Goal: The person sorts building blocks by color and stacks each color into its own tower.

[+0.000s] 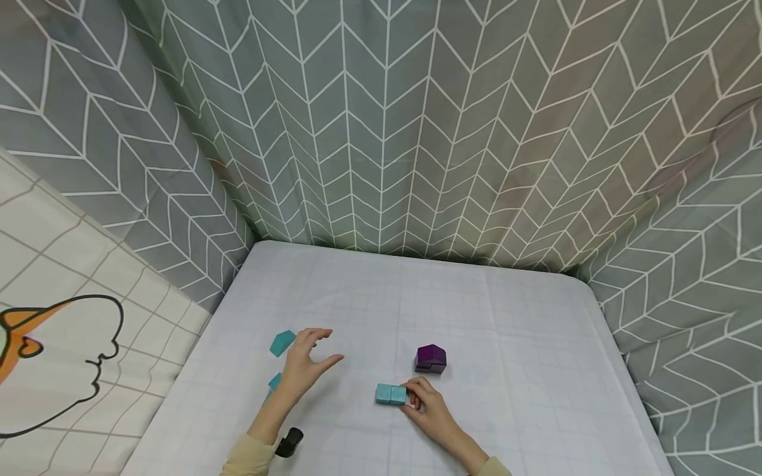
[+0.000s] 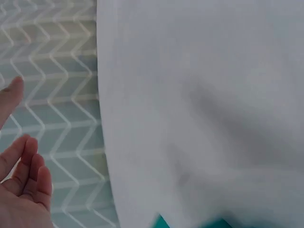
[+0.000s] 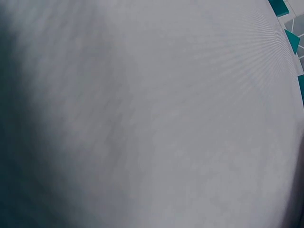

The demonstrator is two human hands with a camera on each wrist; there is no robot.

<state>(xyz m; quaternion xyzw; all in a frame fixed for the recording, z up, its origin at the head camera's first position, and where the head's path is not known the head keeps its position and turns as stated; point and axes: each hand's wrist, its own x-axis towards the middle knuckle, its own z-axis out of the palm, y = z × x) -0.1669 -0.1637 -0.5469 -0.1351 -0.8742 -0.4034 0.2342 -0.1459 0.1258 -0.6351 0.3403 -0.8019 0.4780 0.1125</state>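
Note:
My right hand [image 1: 431, 411] pinches the right end of two teal blocks [image 1: 391, 395] that sit side by side on the white tabletop. My left hand [image 1: 301, 367] is raised, thumb and fingers spread apart in a C shape, with nothing between them. Its fingers [image 2: 19, 175] also show at the edge of the left wrist view. Just left of that hand is a teal pentagonal piece [image 1: 282, 343]. Another teal piece [image 1: 275, 381] is partly hidden behind the left wrist. A dark purple angular block [image 1: 430, 359] stands beyond my right hand.
The white-covered table [image 1: 506, 330] has grey patterned curtains [image 1: 381, 132] behind and at both sides. A small black object [image 1: 290, 442] is beside the left sleeve. In the right wrist view, several teal pieces [image 3: 292, 41] show at the upper right edge.

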